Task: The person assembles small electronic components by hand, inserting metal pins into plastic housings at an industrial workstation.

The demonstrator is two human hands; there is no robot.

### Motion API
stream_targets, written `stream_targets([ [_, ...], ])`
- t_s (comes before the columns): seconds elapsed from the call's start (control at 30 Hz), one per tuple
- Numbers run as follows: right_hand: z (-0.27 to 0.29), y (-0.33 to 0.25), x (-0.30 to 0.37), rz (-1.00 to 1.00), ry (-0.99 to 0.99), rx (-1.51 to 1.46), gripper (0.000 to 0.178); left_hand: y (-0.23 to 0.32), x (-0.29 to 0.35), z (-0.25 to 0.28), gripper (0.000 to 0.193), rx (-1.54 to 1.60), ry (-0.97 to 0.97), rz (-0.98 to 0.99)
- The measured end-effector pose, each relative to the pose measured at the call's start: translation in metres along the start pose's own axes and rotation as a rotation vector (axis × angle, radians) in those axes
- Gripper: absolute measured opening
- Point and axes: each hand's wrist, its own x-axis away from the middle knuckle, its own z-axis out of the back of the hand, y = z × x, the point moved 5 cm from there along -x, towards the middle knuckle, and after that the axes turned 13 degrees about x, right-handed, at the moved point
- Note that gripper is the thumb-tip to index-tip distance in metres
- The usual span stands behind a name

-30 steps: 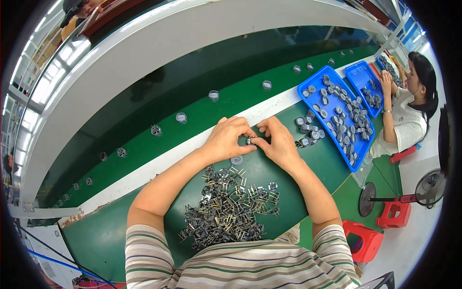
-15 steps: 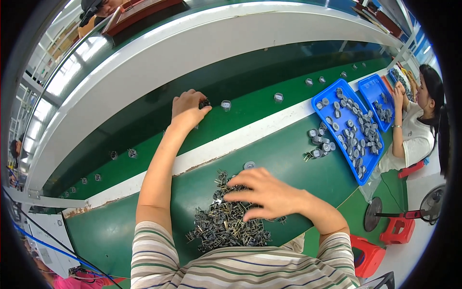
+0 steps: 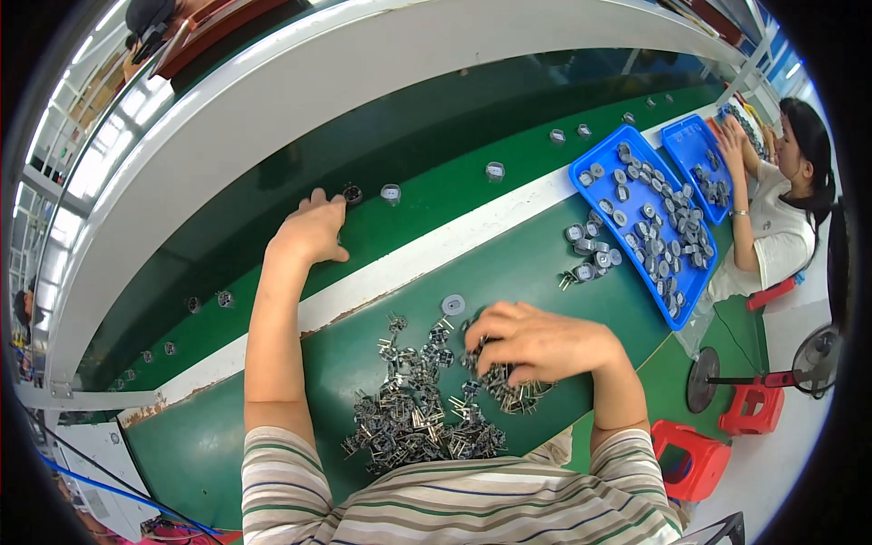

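Over the green belt (image 3: 436, 188) my left hand (image 3: 307, 229) is open, thumb apart from the fingers. Just past its fingertips a dark round part (image 3: 352, 193) sits on the belt, apart from the hand. My right hand (image 3: 545, 343) curls its fingers over a clump of small dark parts with metal pins (image 3: 516, 392) on the green table; its fingertips are partly hidden among them. Left of that hand spreads a larger pile of the same pinned parts (image 3: 409, 422), close to my striped shirt. A grey round disc (image 3: 453, 304) lies on the table behind the pile.
A blue tray (image 3: 627, 238) of grey round parts stands at the right, with several loose ones (image 3: 590, 252) beside it. Farther off, a co-worker (image 3: 783, 204) sits by a second blue tray (image 3: 677, 145). A white ledge (image 3: 454, 247) divides table and belt. Red stools (image 3: 695, 463) stand below.
My left hand has let go of the dark round part and drawn back from it. My right hand has closed on some pinned parts and pulled them rightward off the pile. The view has shifted slightly.
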Motion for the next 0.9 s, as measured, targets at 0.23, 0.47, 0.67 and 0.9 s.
stream_targets([
  [0.23, 0.02, 0.05, 0.019, -0.277, 0.341, -0.272, 0.048, 0.005, -0.008, -0.015, 0.028, 0.014, -0.15, 0.009],
  [0.47, 0.01, 0.099, 0.034, -0.714, 0.622, -0.338, 0.025, 0.069, 0.006, -0.004, 0.019, 0.326, 0.131, -0.498],
  [0.67, 0.01, 0.109, 0.037, -0.783, 0.703, -0.236, 0.013, 0.118, 0.011, -0.035, 0.024, 0.598, 0.11, -0.724],
  [0.9, 0.013, 0.092, 0.024, -0.739, 0.651, -0.264, 0.016, 0.128, 0.005, -0.069, 0.035, 0.683, 0.164, -0.814],
])
